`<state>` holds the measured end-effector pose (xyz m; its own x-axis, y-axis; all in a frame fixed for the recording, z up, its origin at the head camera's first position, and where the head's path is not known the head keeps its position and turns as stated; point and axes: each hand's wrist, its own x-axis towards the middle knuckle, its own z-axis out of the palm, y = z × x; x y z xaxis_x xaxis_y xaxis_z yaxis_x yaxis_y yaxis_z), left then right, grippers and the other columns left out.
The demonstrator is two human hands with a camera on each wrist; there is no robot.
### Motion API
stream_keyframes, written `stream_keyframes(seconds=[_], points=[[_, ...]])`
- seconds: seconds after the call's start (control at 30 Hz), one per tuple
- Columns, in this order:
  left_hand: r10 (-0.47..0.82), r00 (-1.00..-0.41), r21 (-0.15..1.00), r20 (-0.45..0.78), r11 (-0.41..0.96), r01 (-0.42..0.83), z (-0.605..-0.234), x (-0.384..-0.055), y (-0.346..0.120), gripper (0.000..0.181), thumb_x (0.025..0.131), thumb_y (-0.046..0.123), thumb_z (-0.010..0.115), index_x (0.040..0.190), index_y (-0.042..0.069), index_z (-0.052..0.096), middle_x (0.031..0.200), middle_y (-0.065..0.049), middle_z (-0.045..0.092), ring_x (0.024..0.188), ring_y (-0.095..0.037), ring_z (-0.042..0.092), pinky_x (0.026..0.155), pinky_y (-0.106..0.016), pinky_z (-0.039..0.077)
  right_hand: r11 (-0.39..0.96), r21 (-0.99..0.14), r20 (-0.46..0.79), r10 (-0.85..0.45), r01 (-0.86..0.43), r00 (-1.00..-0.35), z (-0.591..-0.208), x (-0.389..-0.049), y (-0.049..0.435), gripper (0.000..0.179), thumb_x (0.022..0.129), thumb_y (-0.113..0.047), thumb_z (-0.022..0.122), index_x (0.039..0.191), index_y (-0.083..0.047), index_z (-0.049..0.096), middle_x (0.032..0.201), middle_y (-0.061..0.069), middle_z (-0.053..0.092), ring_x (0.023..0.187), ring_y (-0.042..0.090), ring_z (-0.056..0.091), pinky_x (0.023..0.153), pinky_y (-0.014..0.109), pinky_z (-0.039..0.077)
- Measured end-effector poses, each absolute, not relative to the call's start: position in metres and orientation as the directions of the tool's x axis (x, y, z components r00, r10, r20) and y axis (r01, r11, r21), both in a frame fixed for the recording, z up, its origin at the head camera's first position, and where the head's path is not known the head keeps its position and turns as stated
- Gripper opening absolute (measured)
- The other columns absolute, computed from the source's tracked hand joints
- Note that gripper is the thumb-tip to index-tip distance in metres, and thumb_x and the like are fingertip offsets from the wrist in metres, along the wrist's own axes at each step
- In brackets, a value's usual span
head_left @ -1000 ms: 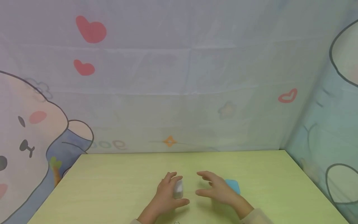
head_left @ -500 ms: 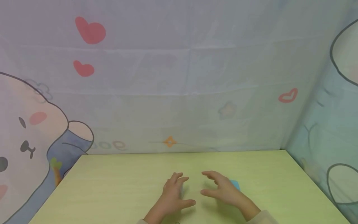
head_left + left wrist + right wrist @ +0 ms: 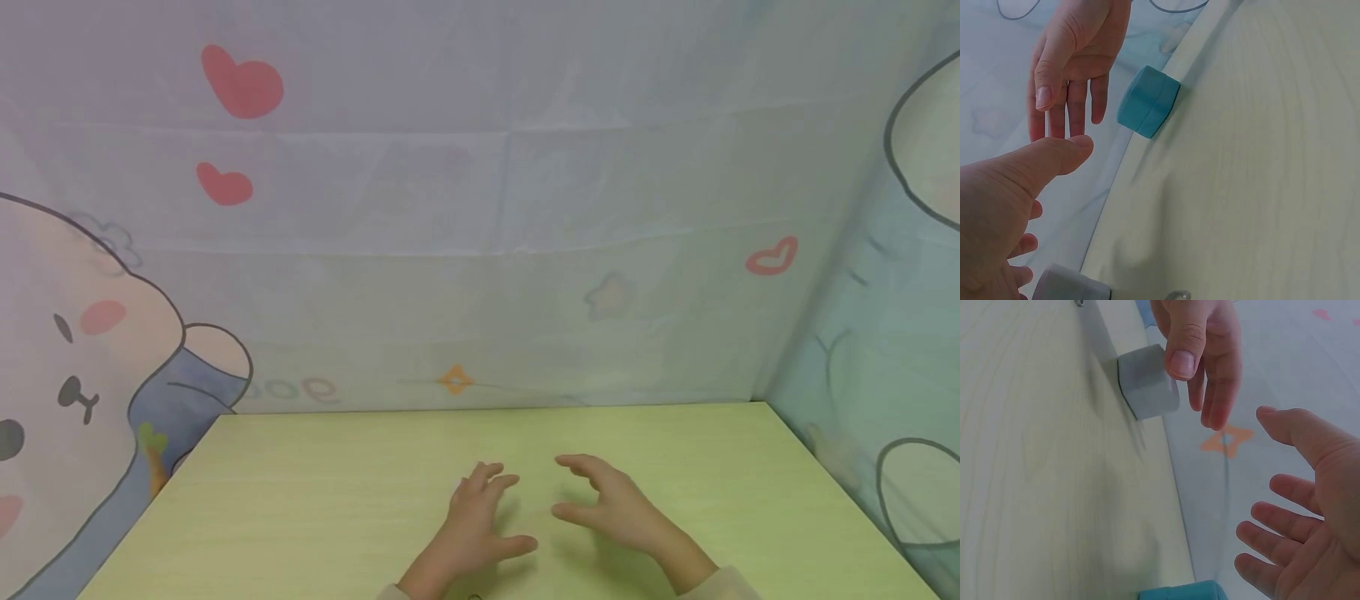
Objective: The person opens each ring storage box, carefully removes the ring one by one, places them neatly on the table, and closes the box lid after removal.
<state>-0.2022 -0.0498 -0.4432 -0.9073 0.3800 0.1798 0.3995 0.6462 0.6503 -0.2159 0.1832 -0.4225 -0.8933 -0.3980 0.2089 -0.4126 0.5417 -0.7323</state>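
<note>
My left hand (image 3: 480,529) hovers over the table with its fingers apart and nothing in its grasp. To its right, my right hand (image 3: 626,512) is likewise spread, palm turned toward the left one, holding nothing. A small teal box with rounded corners (image 3: 1147,101) stands on the table near the right hand. A similar light grey box (image 3: 1146,382) stands near the left hand. In the head view both boxes are hidden behind the hands. A small metal ring (image 3: 1179,295) lies at the lower edge of the left wrist view, only partly shown.
The pale wooden table (image 3: 315,492) reaches back to a hanging cloth (image 3: 525,192) printed with hearts and a cartoon animal. Another printed cloth (image 3: 885,358) hangs along the right side.
Both hands have drifted right, spread throughout. The grey box and the teal box, partly visible before in the head view, are now covered by the hands there.
</note>
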Motion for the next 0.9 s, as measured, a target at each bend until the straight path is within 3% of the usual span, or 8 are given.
stream_keyframes(seconds=[0.37,0.57,0.9], points=[[0.394,-0.902,0.623,0.178,0.664,0.413,-0.443,-0.201,-0.041,0.080,0.073,0.046,0.077,0.136,0.008,0.045,0.145,-0.015,0.033,0.132,-0.050,0.030,0.101,-0.069,0.029,0.546,-0.716,0.227,-0.408,-0.436,-0.884,-0.422,-0.215,0.192,0.065,0.084,-0.040,0.069,0.135,-0.007,0.047,0.137,0.015,0.050,0.124,0.043,0.047,0.098,0.061,0.040],[0.410,-0.896,0.611,0.172,0.669,0.424,-0.443,-0.203,-0.036,0.082,0.073,0.048,0.077,0.137,0.009,0.044,0.145,-0.014,0.034,0.131,-0.046,0.033,0.104,-0.067,0.027,0.566,-0.722,0.199,-0.381,-0.398,-0.903,-0.421,-0.215,0.197,0.064,0.084,-0.039,0.070,0.136,-0.010,0.047,0.138,0.015,0.050,0.125,0.043,0.046,0.095,0.060,0.044],[0.430,-0.889,0.604,0.154,0.671,0.429,-0.443,-0.203,-0.027,0.084,0.073,0.047,0.077,0.138,0.009,0.042,0.147,-0.014,0.033,0.136,-0.042,0.030,0.108,-0.065,0.023,0.586,-0.730,0.174,-0.339,-0.352,-0.924,-0.420,-0.214,0.208,0.067,0.083,-0.043,0.070,0.137,-0.011,0.047,0.140,0.013,0.049,0.128,0.042,0.044,0.100,0.061,0.039]])
